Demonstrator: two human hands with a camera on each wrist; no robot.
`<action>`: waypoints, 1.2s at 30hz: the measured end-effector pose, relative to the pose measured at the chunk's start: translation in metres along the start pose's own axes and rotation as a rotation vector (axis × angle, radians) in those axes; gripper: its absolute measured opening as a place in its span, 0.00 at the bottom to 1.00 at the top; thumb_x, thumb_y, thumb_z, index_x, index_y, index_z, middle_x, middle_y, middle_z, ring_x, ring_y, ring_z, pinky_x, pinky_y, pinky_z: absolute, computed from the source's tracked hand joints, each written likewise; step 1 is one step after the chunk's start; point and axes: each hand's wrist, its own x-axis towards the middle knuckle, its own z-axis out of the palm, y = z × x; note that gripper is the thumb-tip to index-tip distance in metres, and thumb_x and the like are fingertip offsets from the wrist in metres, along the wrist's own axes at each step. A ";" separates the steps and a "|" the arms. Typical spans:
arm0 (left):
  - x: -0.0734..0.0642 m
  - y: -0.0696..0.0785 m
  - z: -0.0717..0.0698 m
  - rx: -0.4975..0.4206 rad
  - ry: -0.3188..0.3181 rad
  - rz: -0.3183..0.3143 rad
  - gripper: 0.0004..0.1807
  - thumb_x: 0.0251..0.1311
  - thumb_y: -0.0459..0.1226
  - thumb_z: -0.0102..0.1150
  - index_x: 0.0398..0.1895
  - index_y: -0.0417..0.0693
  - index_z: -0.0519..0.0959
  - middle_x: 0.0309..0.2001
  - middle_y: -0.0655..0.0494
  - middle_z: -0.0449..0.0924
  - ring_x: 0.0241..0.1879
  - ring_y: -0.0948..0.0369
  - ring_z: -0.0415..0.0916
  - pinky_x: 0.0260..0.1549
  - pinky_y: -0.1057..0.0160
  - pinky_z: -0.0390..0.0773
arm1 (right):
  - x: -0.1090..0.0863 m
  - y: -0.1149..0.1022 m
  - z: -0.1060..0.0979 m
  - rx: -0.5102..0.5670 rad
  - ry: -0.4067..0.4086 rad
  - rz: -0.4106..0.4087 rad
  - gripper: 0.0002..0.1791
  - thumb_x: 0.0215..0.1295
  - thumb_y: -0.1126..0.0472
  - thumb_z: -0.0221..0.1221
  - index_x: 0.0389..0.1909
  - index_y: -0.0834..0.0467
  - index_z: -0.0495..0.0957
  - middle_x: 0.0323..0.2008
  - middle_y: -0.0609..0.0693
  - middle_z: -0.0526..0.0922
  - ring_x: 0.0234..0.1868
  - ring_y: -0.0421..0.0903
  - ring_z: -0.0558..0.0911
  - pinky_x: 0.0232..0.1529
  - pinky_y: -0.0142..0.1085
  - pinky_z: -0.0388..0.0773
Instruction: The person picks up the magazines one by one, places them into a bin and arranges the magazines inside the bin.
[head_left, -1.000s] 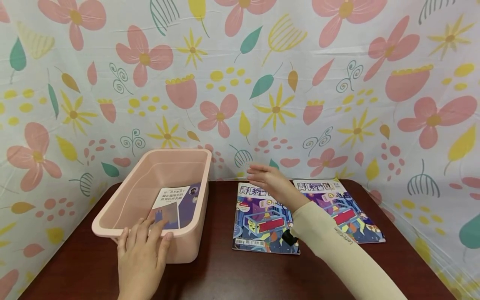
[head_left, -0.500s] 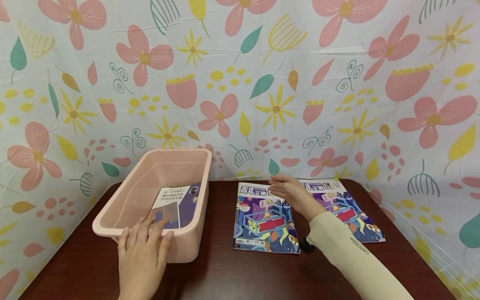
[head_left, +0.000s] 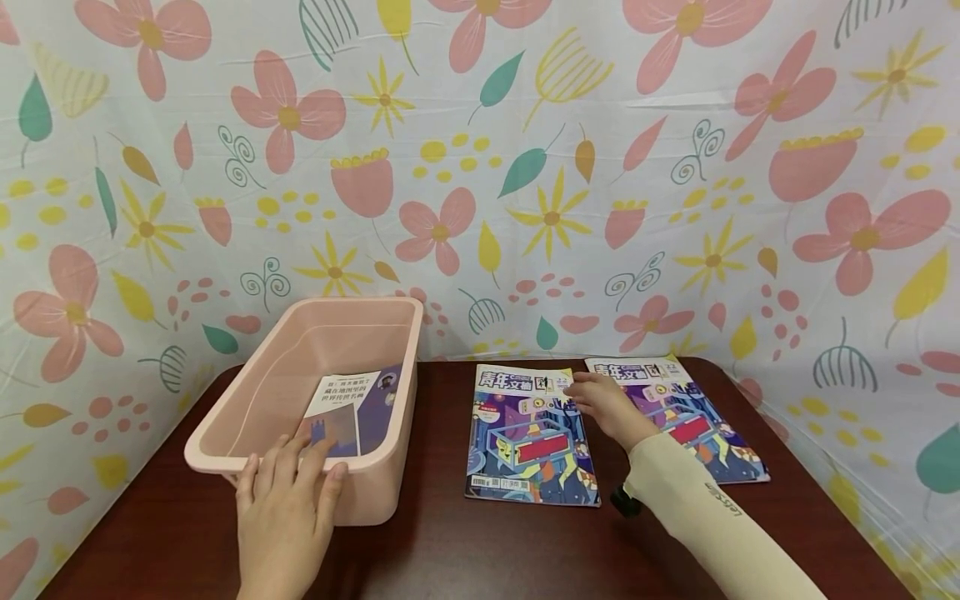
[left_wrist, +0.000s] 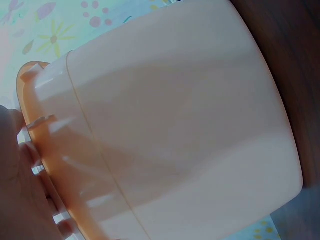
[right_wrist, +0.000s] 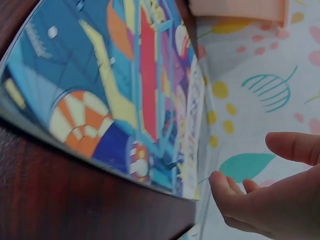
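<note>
Bin (head_left: 367, 498) has a book (head_left: 378, 412) lying face-up inside. My left hand (head_left: 281, 510) rests on its near rim, fingers relaxed; right hand (head_left: 609, 408) loose, holding nothing, near 2 magazines (head_left: 525, 475).

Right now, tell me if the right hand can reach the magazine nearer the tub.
Likely yes: the right hand, holding nothing, is close to that magazine, and nothing lies on its cover.

Surface (head_left: 442, 554): dark red-brown, glossy, far corners rounded | Backdrop cloth (head_left: 480, 179): white, lightly creased, bears pink flowers, yellow blossoms, teal leaves; stands behind surface and along both sides.
</note>
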 end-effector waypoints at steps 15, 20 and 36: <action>-0.001 -0.001 0.001 -0.002 0.001 0.001 0.23 0.72 0.53 0.42 0.53 0.49 0.77 0.58 0.43 0.71 0.62 0.44 0.62 0.62 0.40 0.50 | 0.011 0.025 -0.003 0.064 0.013 0.094 0.41 0.66 0.69 0.53 0.72 0.71 0.41 0.70 0.72 0.51 0.70 0.66 0.55 0.69 0.52 0.56; -0.001 -0.002 0.001 0.001 -0.003 -0.001 0.22 0.72 0.53 0.42 0.53 0.49 0.77 0.58 0.43 0.71 0.62 0.44 0.62 0.62 0.40 0.50 | 0.012 0.026 -0.002 0.042 0.037 0.123 0.42 0.66 0.66 0.57 0.72 0.71 0.43 0.70 0.71 0.52 0.69 0.65 0.58 0.67 0.50 0.60; 0.000 0.000 -0.001 0.003 -0.021 -0.013 0.21 0.72 0.52 0.42 0.54 0.49 0.76 0.57 0.43 0.71 0.62 0.44 0.61 0.62 0.39 0.50 | 0.017 0.034 -0.004 -0.141 0.112 0.175 0.41 0.60 0.69 0.59 0.70 0.71 0.49 0.66 0.71 0.57 0.61 0.63 0.65 0.64 0.51 0.65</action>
